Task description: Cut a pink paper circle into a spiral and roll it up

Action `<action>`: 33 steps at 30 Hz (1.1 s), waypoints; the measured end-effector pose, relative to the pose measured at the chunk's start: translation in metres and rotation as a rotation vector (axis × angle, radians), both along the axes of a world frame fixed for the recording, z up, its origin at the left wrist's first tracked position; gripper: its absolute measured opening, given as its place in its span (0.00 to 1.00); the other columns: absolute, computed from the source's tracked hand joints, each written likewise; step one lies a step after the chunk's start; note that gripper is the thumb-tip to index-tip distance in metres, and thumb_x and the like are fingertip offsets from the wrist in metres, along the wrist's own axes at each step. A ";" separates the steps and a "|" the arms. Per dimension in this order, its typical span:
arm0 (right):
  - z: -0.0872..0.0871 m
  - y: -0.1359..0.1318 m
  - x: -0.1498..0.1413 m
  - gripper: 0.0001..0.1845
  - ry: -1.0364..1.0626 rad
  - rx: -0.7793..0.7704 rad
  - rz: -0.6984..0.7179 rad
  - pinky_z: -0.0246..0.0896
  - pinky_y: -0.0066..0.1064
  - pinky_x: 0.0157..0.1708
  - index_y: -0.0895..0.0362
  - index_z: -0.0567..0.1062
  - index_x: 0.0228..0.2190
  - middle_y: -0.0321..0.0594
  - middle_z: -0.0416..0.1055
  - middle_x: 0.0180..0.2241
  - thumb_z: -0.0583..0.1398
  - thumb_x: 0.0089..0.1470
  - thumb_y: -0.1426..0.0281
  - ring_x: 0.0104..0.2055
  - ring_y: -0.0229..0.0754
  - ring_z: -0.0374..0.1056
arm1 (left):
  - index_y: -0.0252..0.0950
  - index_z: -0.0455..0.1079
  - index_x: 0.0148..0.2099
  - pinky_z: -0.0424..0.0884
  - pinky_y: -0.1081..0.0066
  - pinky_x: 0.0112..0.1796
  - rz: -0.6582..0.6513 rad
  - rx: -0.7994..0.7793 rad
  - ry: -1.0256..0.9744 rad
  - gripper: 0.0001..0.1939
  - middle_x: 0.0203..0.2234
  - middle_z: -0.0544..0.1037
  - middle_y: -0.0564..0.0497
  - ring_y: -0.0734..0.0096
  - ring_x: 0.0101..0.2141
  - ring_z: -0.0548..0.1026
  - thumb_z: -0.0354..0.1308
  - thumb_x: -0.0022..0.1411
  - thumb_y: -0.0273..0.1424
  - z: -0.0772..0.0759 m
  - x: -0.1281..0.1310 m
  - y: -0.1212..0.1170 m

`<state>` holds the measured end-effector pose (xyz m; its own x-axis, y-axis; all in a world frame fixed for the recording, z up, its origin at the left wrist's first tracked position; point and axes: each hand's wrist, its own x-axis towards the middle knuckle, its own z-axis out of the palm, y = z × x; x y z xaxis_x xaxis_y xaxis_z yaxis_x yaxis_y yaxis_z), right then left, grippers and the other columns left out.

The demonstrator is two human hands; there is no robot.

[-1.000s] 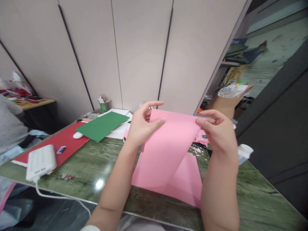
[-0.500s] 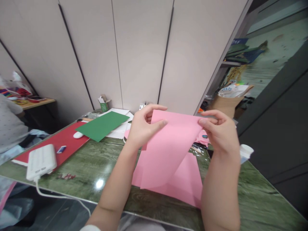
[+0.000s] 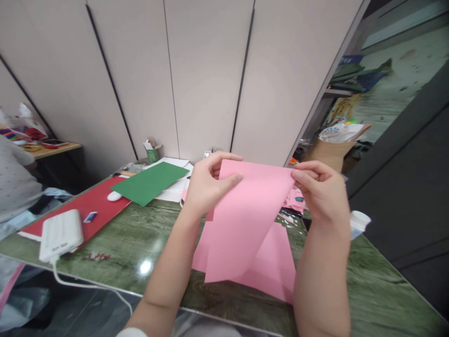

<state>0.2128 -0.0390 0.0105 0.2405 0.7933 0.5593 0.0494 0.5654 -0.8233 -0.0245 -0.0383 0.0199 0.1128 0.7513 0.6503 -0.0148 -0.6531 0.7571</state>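
A sheet of pink paper [image 3: 242,210] is held up in front of me, curving down towards the table. My left hand [image 3: 214,182] grips its upper left side, thumb on the near face and the other fingers behind. At the upper right corner, my right hand [image 3: 317,187] pinches the sheet between thumb and fingers. Beneath it, more pink paper [image 3: 278,262] lies on the green table [image 3: 140,243], partly covered by the raised sheet.
To the left lie a green sheet [image 3: 150,182], a red sheet [image 3: 101,201], a white power bank [image 3: 61,234] with a cable, and a small eraser-like block [image 3: 90,217]. A white bottle [image 3: 359,223] stands beyond my right forearm. Another person [image 3: 17,182] sits at far left.
The lower left corner of the raised pink sheet hangs slightly lower. My right thumb and fingers have shifted a little to the right; both hands still hold the sheet.
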 end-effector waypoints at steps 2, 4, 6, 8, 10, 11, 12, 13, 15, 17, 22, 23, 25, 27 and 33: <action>-0.001 0.002 0.000 0.09 0.021 -0.002 0.002 0.65 0.26 0.19 0.54 0.78 0.26 0.31 0.73 0.18 0.69 0.38 0.71 0.18 0.34 0.68 | 0.36 0.73 0.41 0.73 0.72 0.29 -0.002 -0.007 -0.004 0.14 0.32 0.78 0.50 0.68 0.32 0.77 0.63 0.49 0.29 0.000 -0.001 0.001; -0.001 0.002 0.000 0.09 0.044 -0.016 0.011 0.66 0.25 0.20 0.54 0.78 0.26 0.31 0.73 0.18 0.70 0.37 0.71 0.18 0.34 0.68 | 0.36 0.73 0.41 0.73 0.72 0.29 -0.006 -0.018 -0.008 0.14 0.32 0.78 0.50 0.68 0.32 0.77 0.63 0.49 0.29 0.000 -0.001 0.001; -0.001 0.002 0.000 0.09 0.049 -0.023 0.015 0.66 0.25 0.20 0.54 0.78 0.26 0.31 0.73 0.17 0.70 0.36 0.71 0.18 0.34 0.68 | 0.36 0.73 0.41 0.73 0.72 0.29 -0.008 -0.026 -0.011 0.14 0.31 0.78 0.50 0.68 0.32 0.77 0.63 0.49 0.29 0.000 -0.001 0.002; -0.001 0.002 0.000 0.09 0.040 -0.021 0.011 0.67 0.26 0.20 0.54 0.78 0.25 0.31 0.73 0.17 0.70 0.36 0.71 0.18 0.35 0.68 | 0.36 0.73 0.41 0.73 0.72 0.29 -0.007 -0.026 -0.009 0.14 0.31 0.78 0.50 0.68 0.31 0.76 0.64 0.49 0.29 0.000 -0.001 0.002; -0.001 0.002 0.000 0.09 0.048 -0.016 0.002 0.67 0.26 0.20 0.54 0.78 0.25 0.31 0.73 0.17 0.70 0.36 0.71 0.18 0.34 0.68 | 0.36 0.73 0.40 0.73 0.72 0.29 -0.004 -0.024 -0.007 0.14 0.30 0.78 0.50 0.69 0.31 0.76 0.64 0.49 0.29 0.001 -0.001 0.002; 0.000 0.002 0.000 0.09 0.058 -0.013 -0.001 0.66 0.25 0.20 0.54 0.78 0.24 0.31 0.73 0.17 0.70 0.36 0.72 0.18 0.34 0.68 | 0.36 0.73 0.41 0.73 0.72 0.29 -0.005 -0.024 -0.006 0.14 0.30 0.78 0.50 0.69 0.31 0.76 0.64 0.49 0.29 0.001 -0.001 0.002; 0.000 0.002 0.000 0.09 0.067 -0.011 -0.003 0.66 0.25 0.20 0.54 0.78 0.24 0.31 0.73 0.17 0.70 0.35 0.72 0.18 0.33 0.67 | 0.36 0.73 0.40 0.73 0.72 0.29 -0.007 -0.024 -0.007 0.14 0.31 0.78 0.50 0.69 0.31 0.76 0.64 0.49 0.29 0.001 -0.001 0.002; 0.000 0.002 0.000 0.09 0.074 -0.008 -0.004 0.66 0.24 0.19 0.54 0.78 0.24 0.31 0.73 0.16 0.70 0.35 0.72 0.17 0.33 0.67 | 0.36 0.73 0.40 0.73 0.72 0.29 -0.011 -0.024 -0.007 0.14 0.31 0.78 0.50 0.69 0.31 0.76 0.64 0.49 0.29 0.001 -0.001 0.002; 0.000 0.002 0.000 0.09 0.077 -0.003 -0.001 0.65 0.24 0.19 0.54 0.78 0.24 0.30 0.72 0.15 0.70 0.35 0.73 0.17 0.33 0.66 | 0.36 0.73 0.40 0.73 0.73 0.29 -0.016 -0.025 -0.007 0.14 0.32 0.78 0.50 0.69 0.32 0.76 0.65 0.48 0.29 0.001 -0.001 0.002; 0.000 0.002 0.001 0.09 0.076 0.001 0.002 0.65 0.24 0.18 0.54 0.78 0.24 0.30 0.71 0.15 0.70 0.35 0.73 0.16 0.33 0.66 | 0.35 0.73 0.41 0.73 0.73 0.29 -0.020 -0.027 -0.005 0.14 0.32 0.79 0.49 0.69 0.32 0.76 0.65 0.48 0.30 0.001 -0.001 0.001; 0.000 0.002 0.001 0.09 0.090 0.009 0.023 0.63 0.23 0.17 0.55 0.78 0.23 0.29 0.70 0.14 0.70 0.34 0.74 0.16 0.32 0.64 | 0.35 0.73 0.41 0.73 0.74 0.28 -0.019 -0.035 -0.004 0.15 0.32 0.79 0.49 0.69 0.31 0.77 0.65 0.48 0.29 0.003 -0.001 -0.002; 0.000 0.002 0.001 0.09 0.093 0.012 0.028 0.62 0.23 0.17 0.55 0.78 0.23 0.29 0.70 0.14 0.70 0.34 0.74 0.16 0.31 0.64 | 0.35 0.73 0.41 0.73 0.74 0.28 -0.015 -0.037 -0.004 0.15 0.31 0.79 0.49 0.69 0.31 0.77 0.65 0.48 0.29 0.003 0.000 -0.002; 0.000 0.002 0.001 0.09 0.100 0.018 0.036 0.62 0.23 0.17 0.55 0.78 0.23 0.29 0.70 0.15 0.70 0.34 0.75 0.16 0.31 0.64 | 0.36 0.73 0.42 0.73 0.74 0.28 -0.007 -0.039 0.000 0.15 0.29 0.79 0.50 0.69 0.31 0.77 0.65 0.49 0.29 0.004 0.000 -0.003; 0.000 0.002 0.001 0.09 0.101 0.026 0.042 0.62 0.22 0.17 0.55 0.78 0.23 0.29 0.70 0.14 0.70 0.34 0.75 0.15 0.31 0.64 | 0.36 0.72 0.42 0.73 0.74 0.28 -0.007 -0.037 0.002 0.15 0.29 0.78 0.50 0.69 0.30 0.77 0.65 0.49 0.29 0.004 -0.001 -0.004; 0.000 0.003 0.001 0.09 0.099 0.028 0.030 0.62 0.24 0.17 0.54 0.77 0.23 0.29 0.68 0.14 0.70 0.34 0.74 0.15 0.32 0.63 | 0.35 0.72 0.42 0.73 0.75 0.28 -0.018 -0.031 -0.004 0.15 0.31 0.79 0.49 0.68 0.32 0.77 0.65 0.49 0.29 0.003 -0.001 -0.002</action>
